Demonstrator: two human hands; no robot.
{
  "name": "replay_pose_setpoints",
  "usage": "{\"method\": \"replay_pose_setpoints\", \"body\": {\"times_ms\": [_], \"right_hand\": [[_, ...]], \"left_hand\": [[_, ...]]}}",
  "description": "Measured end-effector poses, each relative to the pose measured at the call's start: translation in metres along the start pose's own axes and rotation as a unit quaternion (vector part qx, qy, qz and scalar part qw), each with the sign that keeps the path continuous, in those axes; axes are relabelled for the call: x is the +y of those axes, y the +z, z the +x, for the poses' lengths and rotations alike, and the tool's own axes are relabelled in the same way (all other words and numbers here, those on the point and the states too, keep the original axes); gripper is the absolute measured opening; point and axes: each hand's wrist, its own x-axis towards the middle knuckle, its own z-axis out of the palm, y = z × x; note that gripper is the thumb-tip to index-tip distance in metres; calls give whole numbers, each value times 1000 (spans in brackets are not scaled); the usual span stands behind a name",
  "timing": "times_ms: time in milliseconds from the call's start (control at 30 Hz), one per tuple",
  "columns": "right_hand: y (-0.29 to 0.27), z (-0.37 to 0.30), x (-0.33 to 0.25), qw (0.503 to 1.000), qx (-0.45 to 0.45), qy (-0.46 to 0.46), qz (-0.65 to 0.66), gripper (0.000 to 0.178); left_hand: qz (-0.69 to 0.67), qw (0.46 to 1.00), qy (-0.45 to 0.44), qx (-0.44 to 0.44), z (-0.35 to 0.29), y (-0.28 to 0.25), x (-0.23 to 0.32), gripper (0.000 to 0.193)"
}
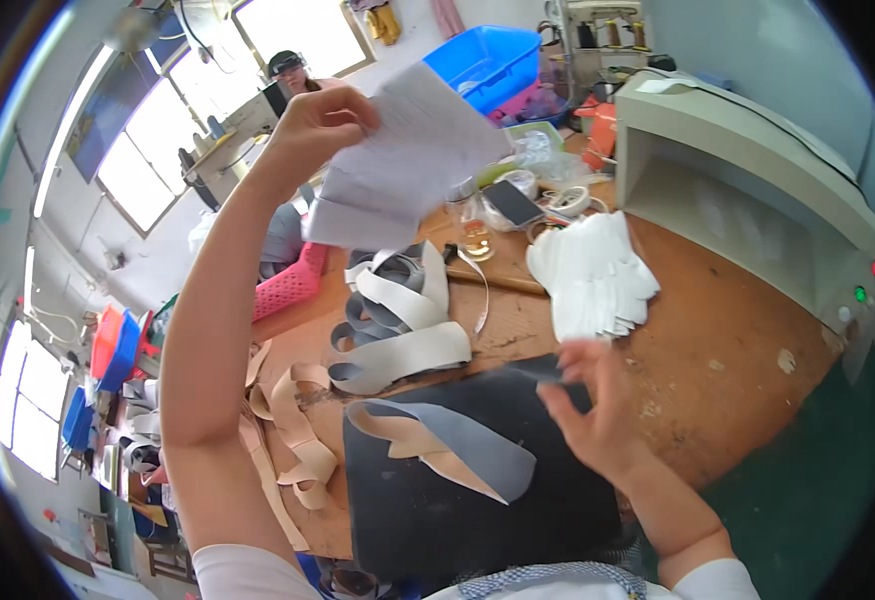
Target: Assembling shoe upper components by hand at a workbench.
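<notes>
My left hand (328,125) is raised high at the far side of the table, closed on the edge of a creased white paper sheet (428,140) that hangs to its right. My right hand (598,415) hovers over the right edge of a black mat (578,500), thumb and fingers apart, slightly blurred, with nothing visible in it. On the mat lies a looped strip (468,450), grey-blue on one face and beige on the other. Just beyond my right hand sits a fanned stack of white cut pieces (593,275).
Grey-and-white strips (403,350) and beige strips (298,430) curl left of the mat. A jar (476,238), tape rolls (570,201) and a dark phone-like slab (513,203) stand farther back. A large beige machine (748,170) occupies the right. Behind are a blue basket (493,65) and another person (293,72).
</notes>
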Motion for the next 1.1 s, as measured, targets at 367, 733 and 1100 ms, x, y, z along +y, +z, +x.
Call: {"method": "replay_pose_setpoints", "body": {"times_ms": [367, 733, 1100], "right_hand": [[-65, 6, 53, 966, 28, 208, 153, 22], [-102, -96, 103, 932, 83, 333, 113, 19], [-94, -96, 95, 944, -9, 327, 28, 27]], "left_hand": [[157, 927, 193, -281, -58, 256, 42, 32], [230, 954, 6, -192, -135, 325, 17, 46], [340, 919, -57, -192, -123, 336, -34, 26]]}}
